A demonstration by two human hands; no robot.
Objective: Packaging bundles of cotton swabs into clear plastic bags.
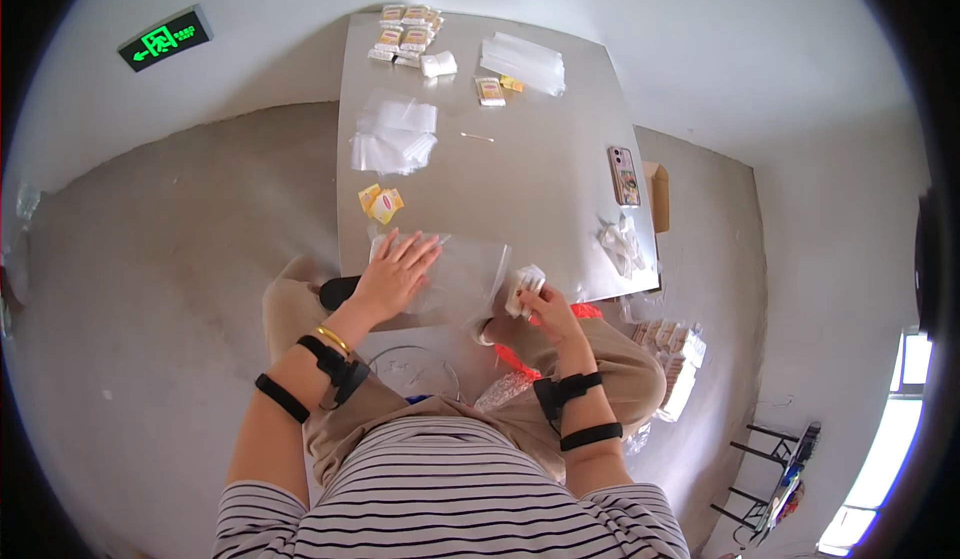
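Note:
My left hand lies with fingers outstretched on a clear plastic bag at the table's near edge. The bag's near part hangs over that edge. Just right of the bag, my right hand pinches a small bundle of white cotton swabs. Whether the bundle has a wrapper of its own, I cannot tell. Beyond my left hand sit several yellow cards. One loose cotton swab rests on the middle of the metal table.
Flat clear bags and long clear sleeves are on the table. Packs with yellow labels are stacked at the far left. A phone and crumpled plastic lie along the right edge. White bundles stand beside my right knee.

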